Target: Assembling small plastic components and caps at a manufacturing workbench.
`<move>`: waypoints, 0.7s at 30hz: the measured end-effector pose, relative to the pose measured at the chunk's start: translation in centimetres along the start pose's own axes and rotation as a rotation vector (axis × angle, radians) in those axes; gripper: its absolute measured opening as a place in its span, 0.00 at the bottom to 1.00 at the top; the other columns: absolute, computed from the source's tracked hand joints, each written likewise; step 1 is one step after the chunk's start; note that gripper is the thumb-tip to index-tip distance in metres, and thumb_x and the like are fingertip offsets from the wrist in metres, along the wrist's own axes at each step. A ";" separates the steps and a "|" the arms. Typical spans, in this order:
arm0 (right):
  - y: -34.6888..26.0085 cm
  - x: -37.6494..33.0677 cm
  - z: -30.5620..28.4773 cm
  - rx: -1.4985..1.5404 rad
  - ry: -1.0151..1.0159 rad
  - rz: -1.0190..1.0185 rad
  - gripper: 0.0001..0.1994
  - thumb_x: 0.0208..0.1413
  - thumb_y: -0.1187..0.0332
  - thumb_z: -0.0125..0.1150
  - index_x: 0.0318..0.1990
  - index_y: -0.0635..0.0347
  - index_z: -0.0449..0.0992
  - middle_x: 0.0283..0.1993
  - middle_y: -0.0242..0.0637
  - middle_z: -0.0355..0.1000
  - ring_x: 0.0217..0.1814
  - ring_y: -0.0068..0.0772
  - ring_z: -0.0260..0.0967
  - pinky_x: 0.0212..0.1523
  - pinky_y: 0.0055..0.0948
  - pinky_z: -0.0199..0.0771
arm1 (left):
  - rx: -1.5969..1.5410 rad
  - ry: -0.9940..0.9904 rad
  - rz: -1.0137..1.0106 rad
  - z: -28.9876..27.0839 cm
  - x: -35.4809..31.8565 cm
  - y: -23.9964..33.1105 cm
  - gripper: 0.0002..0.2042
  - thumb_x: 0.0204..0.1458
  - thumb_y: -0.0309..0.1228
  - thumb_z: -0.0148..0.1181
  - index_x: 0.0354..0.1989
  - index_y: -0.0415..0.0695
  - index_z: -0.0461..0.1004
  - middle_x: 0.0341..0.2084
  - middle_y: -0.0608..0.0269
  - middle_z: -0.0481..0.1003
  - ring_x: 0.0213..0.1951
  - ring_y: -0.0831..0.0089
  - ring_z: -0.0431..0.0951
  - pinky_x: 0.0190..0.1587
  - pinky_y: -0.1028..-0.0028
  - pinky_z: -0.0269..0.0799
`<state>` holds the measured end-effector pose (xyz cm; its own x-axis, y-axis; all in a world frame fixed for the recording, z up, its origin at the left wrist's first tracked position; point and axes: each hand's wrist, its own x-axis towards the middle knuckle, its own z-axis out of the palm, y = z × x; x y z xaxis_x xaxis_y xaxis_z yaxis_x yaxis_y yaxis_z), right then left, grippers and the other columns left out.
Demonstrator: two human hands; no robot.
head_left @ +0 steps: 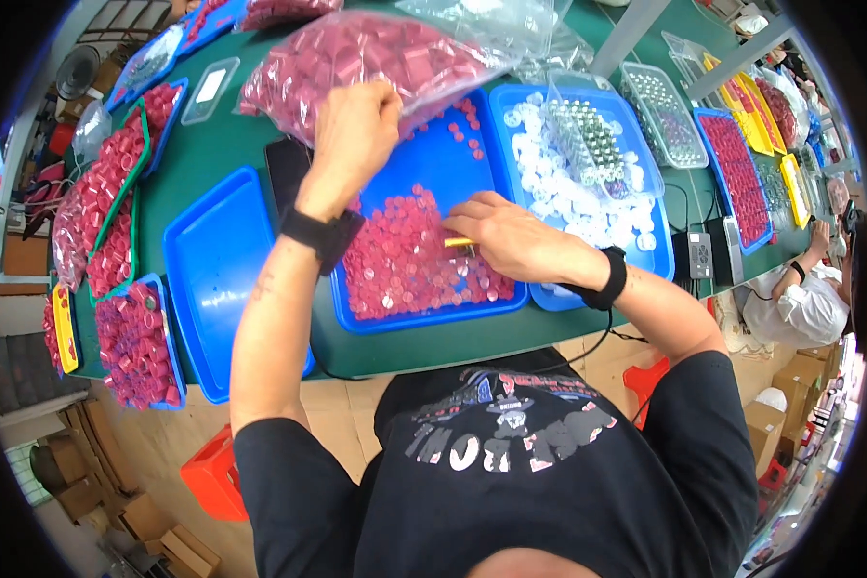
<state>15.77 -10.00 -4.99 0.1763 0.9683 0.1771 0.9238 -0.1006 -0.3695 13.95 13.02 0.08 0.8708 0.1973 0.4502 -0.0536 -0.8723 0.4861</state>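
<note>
My left hand (358, 125) is closed, its curled fingers against the near side of a clear plastic bag (433, 60) full of dark pink caps. Beneath it, a blue tray (432, 166) holds a heap of small, round, translucent pink discs (395, 255), with several loose ones near its far right corner. My right hand (512, 237) is over the right part of that heap, fingers bent around a small yellow piece (459, 242). Its exact kind is not visible. Both wrists wear black bands.
Right of the pink discs, a second blue tray (657, 252) holds white discs and a clear box of metallic parts (588, 140). On the left stand a bare blue tray (223, 289) and trays of pink caps (137, 337). A co-worker's arm (811, 252) shows far right.
</note>
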 end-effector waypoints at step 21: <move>2.9 11.2 2.0 1.062 0.705 0.598 0.14 0.51 0.65 0.54 0.19 0.65 0.75 0.15 0.37 0.70 0.18 0.26 0.67 0.21 0.31 0.64 | 0.476 0.102 -0.011 2.2 -0.6 2.1 0.06 0.49 0.30 0.54 0.27 0.40 0.73 0.27 0.51 0.75 0.27 0.52 0.77 0.31 0.56 0.72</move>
<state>19.78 0.99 -5.88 0.8690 0.4926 0.0469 0.0119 0.0740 -0.9972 14.44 10.10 -0.84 0.8166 0.2302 0.5293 0.2061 -0.9729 0.1051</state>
